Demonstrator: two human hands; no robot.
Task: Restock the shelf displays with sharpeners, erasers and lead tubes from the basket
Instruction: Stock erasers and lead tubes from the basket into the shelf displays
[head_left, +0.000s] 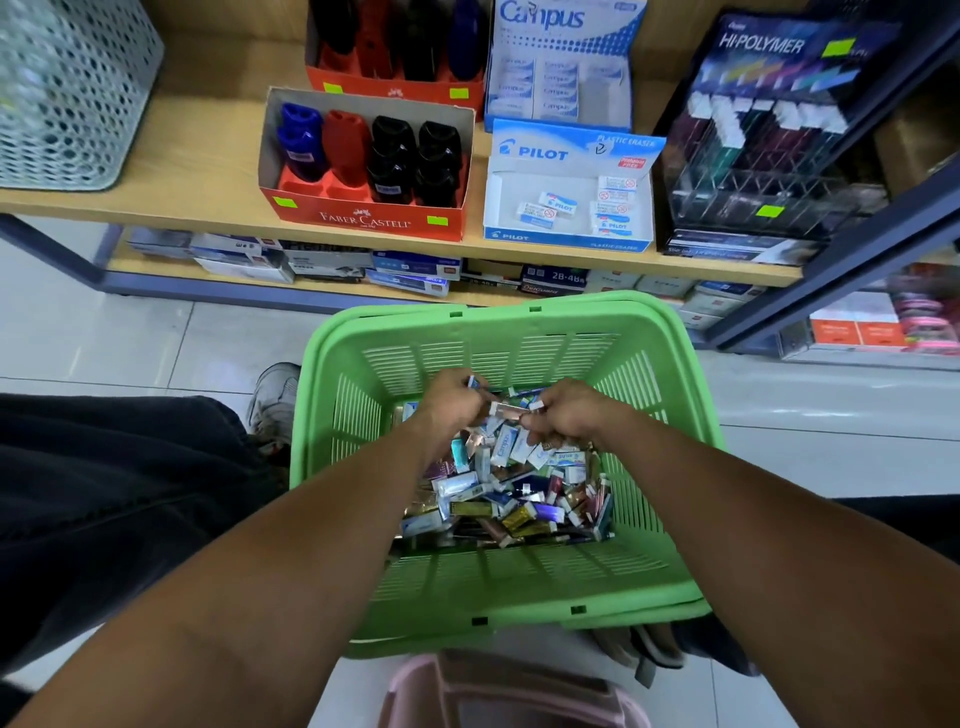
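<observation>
Green plastic basket (670, 395) is set on the floor below the shelf (208, 171), filled with mixed erasers and lead tubes (498, 493), labels mostly unreadable. Left hand (447, 402) is curled round small packets, contents largely hidden by the fingers. Right hand (569, 415) is curled too, a pinkish lead tube (506, 409) pinched at its fingertips. Faber-Castell sharpener box (363, 166) and Pilot eraser box (569, 192) are seen part-filled; Hi-Polymer lead display (763, 135) is blurred, cut off at right.

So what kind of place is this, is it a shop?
Most likely a stationery shop. The wooden shelf holds branded display boxes with price stickers: Faber-Castell sharpeners, Pilot erasers and a Hi-Polymer lead rack. Both hands dig in a green basket full of small packets for restocking.
</observation>
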